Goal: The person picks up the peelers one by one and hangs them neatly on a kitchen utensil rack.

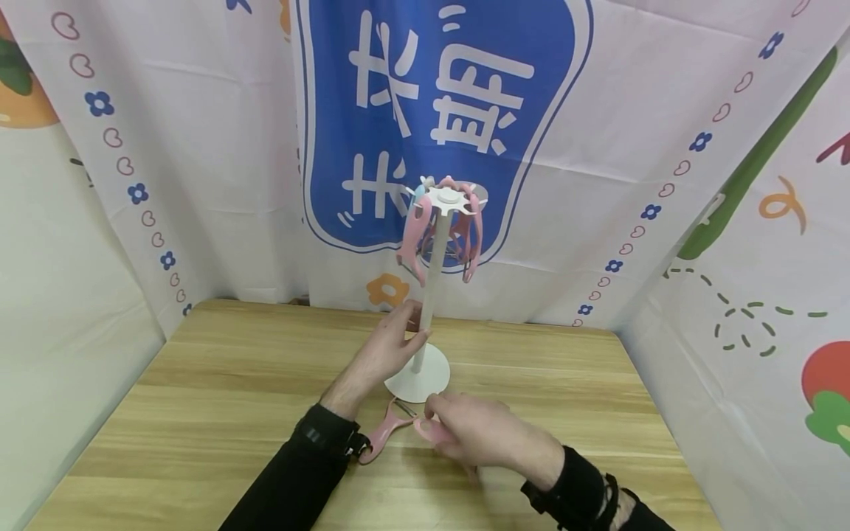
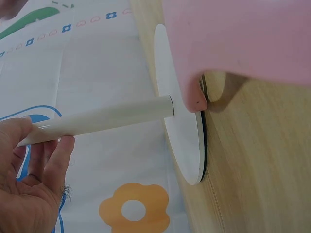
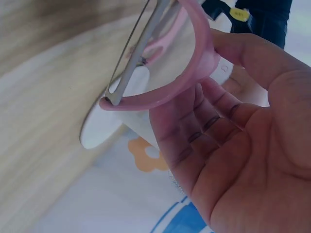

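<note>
My left hand [image 1: 381, 346] grips the white pole [image 2: 107, 116] of an upright stand, thumb on one side and fingers on the other. The stand's round white base [image 1: 417, 380] rests on the table. In front of the base, my right hand [image 1: 488, 435] pinches a pink Y-shaped peeler [image 3: 208, 60] by its handle, just below the metal blade [image 3: 138, 48]. A second pink peeler [image 1: 380, 436] lies on the table beside my left wrist; in the left wrist view, a large pink part [image 2: 243, 39] blocks some of the base.
Atop the pole, a white hook ring [image 1: 448, 198] carries several peelers, mostly pink [image 1: 414, 232], with a light blue bit [image 1: 420, 193] behind. A wooden table [image 1: 252, 369] lies beneath. Printed white cloth [image 1: 226, 184] hangs behind and at the sides.
</note>
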Demonstrator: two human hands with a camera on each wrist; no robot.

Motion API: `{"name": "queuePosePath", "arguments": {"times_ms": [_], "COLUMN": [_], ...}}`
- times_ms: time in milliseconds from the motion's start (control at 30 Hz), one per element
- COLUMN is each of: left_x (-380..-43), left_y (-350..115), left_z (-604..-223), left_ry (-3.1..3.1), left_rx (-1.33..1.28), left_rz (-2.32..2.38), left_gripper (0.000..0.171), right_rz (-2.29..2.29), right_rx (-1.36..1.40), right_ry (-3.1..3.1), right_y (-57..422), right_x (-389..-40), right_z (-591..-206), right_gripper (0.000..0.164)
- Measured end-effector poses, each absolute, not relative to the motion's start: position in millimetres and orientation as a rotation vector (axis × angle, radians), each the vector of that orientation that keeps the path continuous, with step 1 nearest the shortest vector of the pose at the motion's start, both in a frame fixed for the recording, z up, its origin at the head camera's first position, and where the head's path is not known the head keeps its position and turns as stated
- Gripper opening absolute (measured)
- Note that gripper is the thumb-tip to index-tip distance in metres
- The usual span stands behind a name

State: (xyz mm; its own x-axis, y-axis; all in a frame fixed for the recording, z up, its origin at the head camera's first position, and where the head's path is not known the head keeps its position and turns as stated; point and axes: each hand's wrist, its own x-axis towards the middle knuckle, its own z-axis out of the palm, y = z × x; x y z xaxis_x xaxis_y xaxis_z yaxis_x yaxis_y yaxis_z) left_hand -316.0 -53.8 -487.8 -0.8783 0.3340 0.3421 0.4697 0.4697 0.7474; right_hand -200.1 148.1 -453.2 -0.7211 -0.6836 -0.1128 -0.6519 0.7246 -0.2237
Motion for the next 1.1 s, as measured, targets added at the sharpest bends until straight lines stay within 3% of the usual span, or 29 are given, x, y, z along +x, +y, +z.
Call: {"name": "queuePosePath", "arguments": {"times_ms": [167,467,633,1100], "left_x": [-315.8,-316.5,-316.6,-318.0], "left_y": [-53.6,-53.4,-53.7,-53.9], "left_z": [-488.1,-488.9,-489.3,-489.8], "left_ry": [-2.567,-2.562,-2.559,-2.567], "left_rx": [-0.703,-0.704,-0.71,-0.705], "left_rz": [-1.374,-1.375,-1.382,-1.374], "left_gripper": [0.031,0.031,0.031,0.03], "right_rz": [-0.366,-0.42,-0.546,-0.628], "right_rx": [-1.114,-1.086,-1.063,-1.036], "right_ry": [2.752,2.772,2.735,2.787], "right_y": [151.2,158.0,159.8,161.9], "right_x": [-204.1,-209.5,-211.5,-214.0], "right_z": [-444.0,-424.4,-414.7,-396.4], "right_gripper": [0.023,0.033,0.026,0.025]}}
